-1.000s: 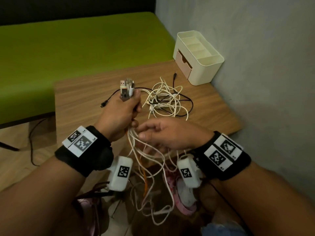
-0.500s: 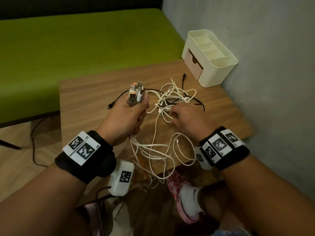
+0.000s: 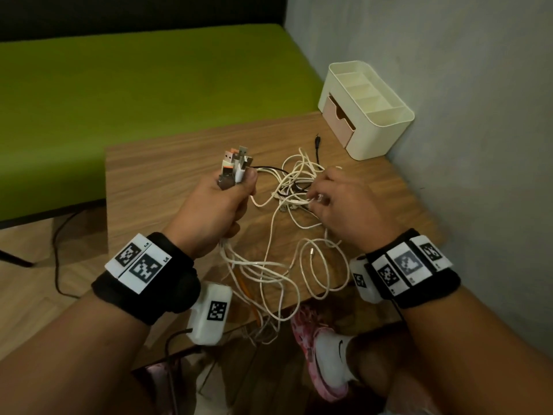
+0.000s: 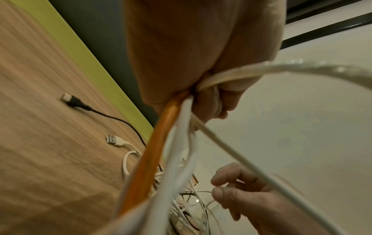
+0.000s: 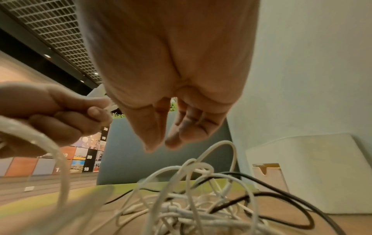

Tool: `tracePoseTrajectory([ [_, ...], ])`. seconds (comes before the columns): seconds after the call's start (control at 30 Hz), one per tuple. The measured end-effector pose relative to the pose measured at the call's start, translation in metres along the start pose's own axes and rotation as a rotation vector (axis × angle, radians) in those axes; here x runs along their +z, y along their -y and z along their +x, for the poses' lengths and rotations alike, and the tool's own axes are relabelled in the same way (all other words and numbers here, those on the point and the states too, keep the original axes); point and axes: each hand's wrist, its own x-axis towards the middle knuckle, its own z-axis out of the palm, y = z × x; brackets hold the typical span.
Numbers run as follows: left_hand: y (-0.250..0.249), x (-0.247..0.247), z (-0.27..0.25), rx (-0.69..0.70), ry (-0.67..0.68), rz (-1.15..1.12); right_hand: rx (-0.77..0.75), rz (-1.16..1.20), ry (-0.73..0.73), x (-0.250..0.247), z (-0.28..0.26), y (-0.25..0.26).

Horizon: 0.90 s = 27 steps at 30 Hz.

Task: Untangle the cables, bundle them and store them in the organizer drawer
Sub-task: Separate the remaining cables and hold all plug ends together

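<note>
My left hand (image 3: 239,199) grips a bunch of cables in a fist, their USB plugs (image 3: 235,163) sticking up above it. White cables and an orange cable (image 4: 161,143) hang from the fist, with loops (image 3: 269,274) over the table's front edge. A tangle of white and black cables (image 3: 296,181) lies on the table. My right hand (image 3: 317,202) reaches down onto the tangle. In the right wrist view its thumb and fingertips (image 5: 173,145) are close together with nothing between them. The cream organizer (image 3: 386,136) stands at the back right, its pink drawer (image 3: 338,115) slightly open.
The wooden table (image 3: 164,175) is bordered by a grey wall on the right and a green bench (image 3: 149,85) behind. A black USB plug (image 4: 70,99) and a white one (image 4: 112,139) lie loose on the wood. A shoe (image 3: 323,354) shows below the front edge.
My right hand left the hanging cables under the left fist and moved forward onto the tangle. The left hand kept its grip on the plug ends.
</note>
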Motion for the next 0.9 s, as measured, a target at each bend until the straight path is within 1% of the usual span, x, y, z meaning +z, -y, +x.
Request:
tracePoseTrajectory([
  [0.03, -0.001, 0.0, 0.0, 0.0, 0.012, -0.007, -0.064, 0.031, -0.067, 0.001, 0.001, 0.002],
  [0.07, -0.002, 0.0, 0.0, 0.001, 0.028, -0.017, -0.135, 0.075, -0.102, 0.003, 0.003, 0.005],
  [0.1, -0.003, 0.0, 0.0, 0.0, 0.048, -0.033, -0.205, 0.126, -0.102, 0.005, 0.004, 0.008],
  [0.13, -0.004, 0.0, 0.0, -0.004, 0.071, -0.05, -0.259, 0.159, -0.061, 0.009, 0.004, 0.013],
  [0.17, -0.005, 0.0, -0.001, -0.01, 0.095, -0.062, -0.301, 0.157, 0.022, 0.015, 0.003, 0.017],
  [0.2, -0.006, 0.001, -0.002, -0.014, 0.118, -0.07, -0.313, 0.1, 0.134, 0.02, 0.002, 0.021],
  [0.27, -0.007, 0.001, -0.003, -0.016, 0.143, -0.074, -0.261, -0.096, 0.344, 0.027, 0.002, 0.025],
  [0.3, -0.007, 0.001, -0.004, -0.016, 0.144, -0.074, -0.247, -0.184, 0.389, 0.029, 0.004, 0.026],
  [0.33, -0.006, 0.0, -0.004, -0.017, 0.138, -0.071, -0.256, -0.242, 0.402, 0.029, 0.006, 0.026],
  [0.37, -0.006, -0.001, -0.004, -0.021, 0.125, -0.062, -0.274, -0.264, 0.384, 0.027, 0.008, 0.026],
  [0.4, -0.005, -0.002, -0.003, -0.023, 0.108, -0.043, -0.289, -0.246, 0.331, 0.025, 0.009, 0.026],
  [0.43, -0.004, -0.002, -0.002, -0.024, 0.088, -0.016, -0.313, -0.191, 0.234, 0.024, 0.009, 0.026],
  [0.53, 0.002, -0.002, 0.002, -0.012, 0.027, 0.075, -0.363, 0.025, -0.115, 0.021, 0.006, 0.029],
  [0.57, 0.004, 0.0, 0.003, -0.006, 0.01, 0.09, -0.366, 0.088, -0.183, 0.019, 0.005, 0.031],
  [0.63, 0.007, 0.005, 0.004, 0.01, -0.01, 0.101, -0.389, 0.225, -0.257, 0.015, 0.004, 0.037],
  [0.7, 0.007, 0.008, 0.004, 0.023, -0.011, 0.107, -0.388, 0.37, -0.263, 0.013, 0.002, 0.04],
  [0.8, 0.003, 0.007, 0.004, 0.042, 0.044, 0.191, -0.283, 0.477, -0.208, 0.003, 0.0, 0.037],
  [0.83, 0.001, 0.006, 0.003, 0.043, 0.054, 0.194, -0.25, 0.479, -0.175, -0.001, 0.0, 0.034],
  [0.9, -0.004, 0.004, 0.003, 0.035, 0.023, 0.071, -0.171, 0.436, -0.023, -0.009, 0.003, 0.027],
])
